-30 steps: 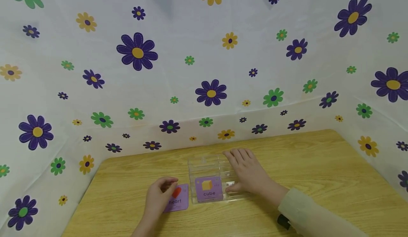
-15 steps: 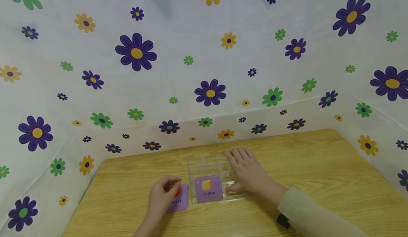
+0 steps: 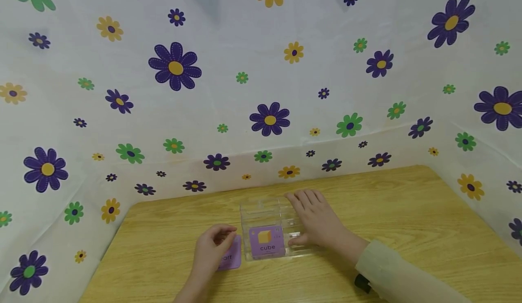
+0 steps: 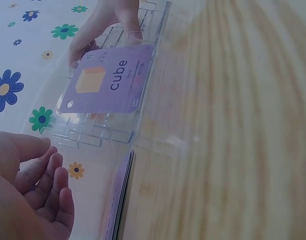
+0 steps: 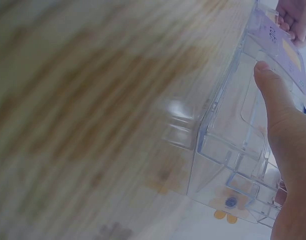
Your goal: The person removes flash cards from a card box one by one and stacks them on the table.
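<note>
My right hand (image 3: 320, 219) grips a clear plastic tiered card holder (image 3: 261, 208), its thumb on the near side and its fingers over the far side. A purple card (image 3: 267, 247) printed "cube" leans upright in the front left of that holder. To the left, a stack of purple cards (image 4: 121, 200) lies on the table. The heart card (image 3: 230, 263) is on top, with its picture mostly covered in the head view. Just above it hovers my left hand (image 3: 214, 248), fingers loosely curled, thumb tip near the index tip, nothing visible between them.
The wooden table (image 3: 387, 194) has a rounded far edge. White cloth (image 3: 228, 99) with purple, yellow and green flowers hangs behind it and on both sides. A small black object (image 3: 362, 283) shows beneath the right sleeve.
My left hand has shifted slightly right across the heart card, covering more of its picture and word. The right hand, holder and cube card have stayed put.
</note>
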The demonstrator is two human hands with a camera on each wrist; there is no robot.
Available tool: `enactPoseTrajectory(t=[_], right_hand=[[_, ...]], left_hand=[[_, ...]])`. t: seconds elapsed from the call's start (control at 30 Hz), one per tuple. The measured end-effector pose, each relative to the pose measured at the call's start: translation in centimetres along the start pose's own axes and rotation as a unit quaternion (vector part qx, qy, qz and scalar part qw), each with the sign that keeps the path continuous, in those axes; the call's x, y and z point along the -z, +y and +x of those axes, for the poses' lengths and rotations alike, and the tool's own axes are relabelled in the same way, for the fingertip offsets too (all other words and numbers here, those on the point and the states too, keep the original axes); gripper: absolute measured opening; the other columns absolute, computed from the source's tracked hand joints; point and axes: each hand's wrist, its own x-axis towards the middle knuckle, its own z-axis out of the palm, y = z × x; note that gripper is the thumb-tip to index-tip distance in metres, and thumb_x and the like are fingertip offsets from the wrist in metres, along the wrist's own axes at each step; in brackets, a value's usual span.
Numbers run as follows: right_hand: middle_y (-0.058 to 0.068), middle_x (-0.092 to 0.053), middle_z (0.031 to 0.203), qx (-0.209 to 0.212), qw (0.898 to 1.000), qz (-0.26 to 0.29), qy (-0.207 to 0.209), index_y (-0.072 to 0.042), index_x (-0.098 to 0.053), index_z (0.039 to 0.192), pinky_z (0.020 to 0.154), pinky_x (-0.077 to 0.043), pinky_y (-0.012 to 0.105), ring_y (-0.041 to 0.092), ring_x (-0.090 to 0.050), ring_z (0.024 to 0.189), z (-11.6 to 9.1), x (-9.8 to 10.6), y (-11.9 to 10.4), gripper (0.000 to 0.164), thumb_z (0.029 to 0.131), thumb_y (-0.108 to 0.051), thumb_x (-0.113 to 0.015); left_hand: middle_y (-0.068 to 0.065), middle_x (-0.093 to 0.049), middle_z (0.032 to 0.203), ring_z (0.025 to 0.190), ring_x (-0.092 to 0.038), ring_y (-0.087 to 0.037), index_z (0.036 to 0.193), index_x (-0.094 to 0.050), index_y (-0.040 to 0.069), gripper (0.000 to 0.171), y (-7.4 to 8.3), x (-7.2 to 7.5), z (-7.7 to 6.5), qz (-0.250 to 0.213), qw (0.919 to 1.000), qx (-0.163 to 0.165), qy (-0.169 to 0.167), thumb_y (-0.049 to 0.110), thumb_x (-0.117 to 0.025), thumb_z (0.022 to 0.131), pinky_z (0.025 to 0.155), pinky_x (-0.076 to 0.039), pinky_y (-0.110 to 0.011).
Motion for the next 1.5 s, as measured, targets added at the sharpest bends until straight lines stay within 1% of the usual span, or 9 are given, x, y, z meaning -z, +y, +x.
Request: enactPoseTrajectory(t=[0.23, 0.6, 0.83, 1.07, 1.3, 1.5], right_hand=[[0.011, -0.053, 0.142, -0.004, 1.000, 0.008, -0.020, -0.008, -0.041, 0.157, 0.116, -0.043, 0.049, 0.028, -0.051, 0.128, 0.0, 0.1, -0.1, 0.130, 0.063, -0.091, -0.076], [0.011, -0.054, 0.139, -0.002, 1.000, 0.002, -0.007, -0.008, -0.042, 0.156, 0.113, -0.045, 0.049, 0.028, -0.051, 0.125, -0.1, 0.0, 0.0, 0.130, 0.062, -0.089, -0.079], [0.011, -0.054, 0.141, -0.005, 1.000, 0.000, -0.012, -0.009, -0.041, 0.157, 0.114, -0.044, 0.048, 0.028, -0.051, 0.127, -0.1, -0.1, -0.1, 0.130, 0.062, -0.090, -0.078], [0.011, -0.053, 0.142, -0.007, 1.000, 0.003, -0.018, -0.009, -0.040, 0.158, 0.116, -0.043, 0.049, 0.028, -0.050, 0.128, -0.1, 0.0, -0.1, 0.130, 0.063, -0.089, -0.078], [0.011, -0.054, 0.142, -0.009, 1.000, 0.013, -0.018, -0.008, -0.040, 0.158, 0.117, -0.043, 0.050, 0.029, -0.051, 0.129, -0.2, -0.1, -0.1, 0.129, 0.064, -0.088, -0.079], [0.012, -0.054, 0.141, -0.005, 1.000, 0.005, -0.010, -0.008, -0.040, 0.157, 0.115, -0.044, 0.050, 0.029, -0.051, 0.128, -0.1, 0.0, -0.1, 0.130, 0.063, -0.089, -0.078]], left_hand=[[-0.009, -0.079, 0.100, 0.084, -0.064, -0.005, 0.105, -0.078, 0.005, 0.010, 0.2, -0.2, -0.1, -0.001, 0.9999, 0.007, -0.007, 0.006, -0.078, 0.095, 0.076, -0.053, -0.017], [-0.009, -0.078, 0.098, 0.082, -0.063, -0.004, 0.104, -0.078, 0.004, 0.010, 0.6, -0.6, -0.3, -0.007, 0.9999, -0.011, -0.011, 0.004, -0.077, 0.095, 0.073, -0.053, -0.017], [-0.008, -0.077, 0.097, 0.082, -0.062, -0.004, 0.105, -0.077, 0.005, 0.010, 0.8, -0.9, -0.4, -0.018, 0.9996, -0.003, -0.020, 0.004, -0.077, 0.095, 0.074, -0.052, -0.017], [-0.009, -0.078, 0.098, 0.082, -0.062, -0.002, 0.105, -0.077, 0.003, 0.011, 0.8, -1.1, -0.4, -0.027, 0.9993, -0.015, -0.022, 0.004, -0.077, 0.094, 0.073, -0.052, -0.016], [-0.010, -0.079, 0.098, 0.081, -0.063, -0.002, 0.103, -0.077, 0.004, 0.010, 0.6, -1.7, -0.3, -0.034, 0.9992, -0.013, -0.017, 0.002, -0.078, 0.093, 0.074, -0.054, -0.017], [-0.011, -0.078, 0.097, 0.079, -0.062, -0.002, 0.102, -0.078, 0.003, 0.009, 0.8, -2.0, -0.2, -0.037, 0.9990, -0.016, -0.021, 0.003, -0.078, 0.093, 0.073, -0.052, -0.017]])
